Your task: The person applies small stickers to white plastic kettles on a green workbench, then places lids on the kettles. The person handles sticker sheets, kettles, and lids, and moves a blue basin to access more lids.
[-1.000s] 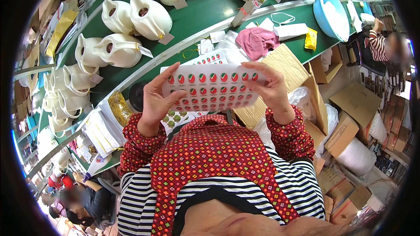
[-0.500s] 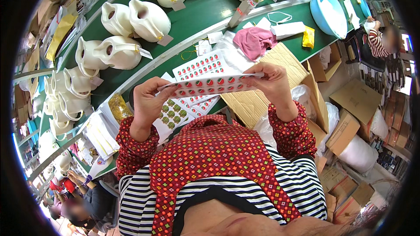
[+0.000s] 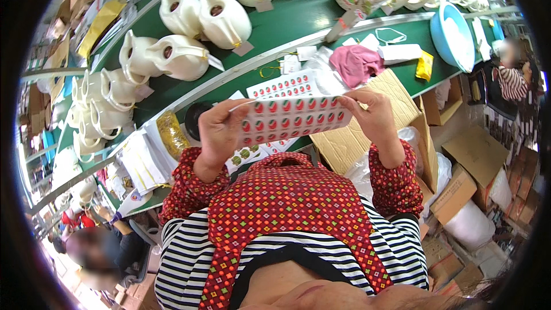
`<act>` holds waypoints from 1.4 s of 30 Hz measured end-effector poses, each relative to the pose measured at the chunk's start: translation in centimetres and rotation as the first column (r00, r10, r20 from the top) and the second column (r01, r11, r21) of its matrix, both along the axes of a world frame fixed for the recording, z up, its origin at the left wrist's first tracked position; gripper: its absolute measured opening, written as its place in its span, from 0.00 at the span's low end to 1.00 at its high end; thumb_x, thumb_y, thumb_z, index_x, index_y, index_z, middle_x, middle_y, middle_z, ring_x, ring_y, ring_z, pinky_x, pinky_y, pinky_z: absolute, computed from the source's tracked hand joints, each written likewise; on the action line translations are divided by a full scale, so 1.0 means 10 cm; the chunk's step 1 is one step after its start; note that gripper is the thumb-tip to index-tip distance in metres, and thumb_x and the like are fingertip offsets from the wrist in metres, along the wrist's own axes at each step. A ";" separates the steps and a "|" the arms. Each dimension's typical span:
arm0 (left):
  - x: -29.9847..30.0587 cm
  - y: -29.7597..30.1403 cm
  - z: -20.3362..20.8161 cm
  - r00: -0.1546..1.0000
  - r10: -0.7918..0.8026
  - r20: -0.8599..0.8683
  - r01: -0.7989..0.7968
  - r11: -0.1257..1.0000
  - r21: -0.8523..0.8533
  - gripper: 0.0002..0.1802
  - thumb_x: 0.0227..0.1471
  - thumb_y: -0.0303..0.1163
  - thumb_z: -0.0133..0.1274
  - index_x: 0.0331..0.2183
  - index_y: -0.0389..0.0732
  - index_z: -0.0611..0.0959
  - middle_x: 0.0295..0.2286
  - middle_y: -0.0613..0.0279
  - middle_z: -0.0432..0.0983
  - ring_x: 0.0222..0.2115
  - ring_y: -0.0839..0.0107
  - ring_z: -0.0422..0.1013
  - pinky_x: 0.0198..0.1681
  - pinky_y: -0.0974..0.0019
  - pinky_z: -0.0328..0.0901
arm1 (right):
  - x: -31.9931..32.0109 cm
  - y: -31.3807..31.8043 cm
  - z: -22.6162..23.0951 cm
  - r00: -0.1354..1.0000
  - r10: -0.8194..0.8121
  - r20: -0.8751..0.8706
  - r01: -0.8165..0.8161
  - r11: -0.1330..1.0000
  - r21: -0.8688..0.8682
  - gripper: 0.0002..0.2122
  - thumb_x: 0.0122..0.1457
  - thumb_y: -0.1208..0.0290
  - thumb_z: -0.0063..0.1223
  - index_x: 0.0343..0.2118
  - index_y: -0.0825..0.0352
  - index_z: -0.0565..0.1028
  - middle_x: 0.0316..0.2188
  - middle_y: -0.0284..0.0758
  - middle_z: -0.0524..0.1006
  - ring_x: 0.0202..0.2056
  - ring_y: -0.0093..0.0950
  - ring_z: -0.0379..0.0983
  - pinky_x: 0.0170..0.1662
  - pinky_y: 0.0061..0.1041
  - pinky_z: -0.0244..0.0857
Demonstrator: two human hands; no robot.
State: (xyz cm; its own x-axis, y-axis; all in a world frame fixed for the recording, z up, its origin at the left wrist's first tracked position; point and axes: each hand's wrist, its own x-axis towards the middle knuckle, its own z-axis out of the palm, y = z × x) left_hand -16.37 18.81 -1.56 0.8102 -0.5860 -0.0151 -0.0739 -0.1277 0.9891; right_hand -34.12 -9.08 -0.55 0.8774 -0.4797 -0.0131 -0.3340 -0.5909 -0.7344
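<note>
A white sheet of stickers (image 3: 295,119), printed with rows of small red-and-green motifs, is held up in front of my chest. My left hand (image 3: 220,133) pinches its left end, and my right hand (image 3: 372,116) pinches its upper right corner. The printed face is tilted into view, and the sheet bows slightly. Behind it on the green table lies another sheet with the same red-and-green stickers (image 3: 281,85). A sheet of green stickers (image 3: 245,156) sticks out beneath the held one, partly covered by it.
White jugs (image 3: 225,20) with hanging tags stand along the green bench beyond a metal rail. Near the sheets lie a pink cloth (image 3: 356,63), a yellow packet (image 3: 424,66) and flattened cardboard (image 3: 340,150). A blue basin (image 3: 442,34) stands far right. Cartons (image 3: 475,152) crowd the floor at right.
The held sheet, earlier folded or curved so only a narrow band showed, now displays more rows of its face. Both hands still grip it. The whole view has shifted a little.
</note>
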 end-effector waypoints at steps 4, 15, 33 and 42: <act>-0.11 -0.05 0.04 0.998 -0.057 0.003 0.057 0.998 0.029 0.09 0.64 0.28 0.59 0.35 0.30 0.87 0.26 0.67 0.81 0.28 0.83 0.70 0.31 0.74 0.67 | 0.27 0.32 0.35 0.960 0.235 0.154 -0.189 0.946 -0.262 0.26 0.53 0.66 0.71 0.55 0.67 0.78 0.53 0.41 0.79 0.55 0.42 0.73 0.59 0.42 0.64; -0.19 -0.18 0.08 0.994 -0.100 0.050 0.095 0.991 0.093 0.20 0.71 0.37 0.51 0.32 0.30 0.85 0.19 0.59 0.76 0.21 0.82 0.65 0.23 0.69 0.64 | 0.59 0.82 0.13 0.835 0.350 0.425 -0.171 0.899 -0.403 0.16 0.49 0.76 0.68 0.43 0.63 0.84 0.42 0.29 0.82 0.45 0.31 0.77 0.61 0.43 0.64; -0.24 -0.30 0.02 0.998 0.016 -0.059 -0.015 1.000 0.020 0.21 0.72 0.37 0.49 0.34 0.29 0.85 0.17 0.70 0.70 0.22 0.84 0.59 0.22 0.70 0.58 | 0.60 0.80 0.10 0.872 0.309 0.378 -0.112 0.880 -0.461 0.17 0.50 0.73 0.70 0.45 0.62 0.84 0.46 0.28 0.82 0.49 0.31 0.75 0.60 0.44 0.61; -0.19 -0.30 0.01 0.996 0.035 -0.081 -0.034 0.999 0.017 0.22 0.72 0.38 0.49 0.31 0.29 0.83 0.17 0.73 0.65 0.22 0.85 0.54 0.20 0.71 0.52 | 0.51 0.81 0.03 0.815 0.403 0.416 -0.183 0.861 -0.474 0.17 0.46 0.74 0.69 0.43 0.61 0.85 0.48 0.31 0.81 0.48 0.31 0.75 0.62 0.45 0.58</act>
State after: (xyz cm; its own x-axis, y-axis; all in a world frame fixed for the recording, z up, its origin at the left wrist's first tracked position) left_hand -18.24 15.77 -1.50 0.8256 -0.5570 -0.0906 0.0111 -0.1445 0.9894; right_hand -28.98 -1.01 -0.26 0.8104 -0.0639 0.5823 0.2392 -0.8713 -0.4285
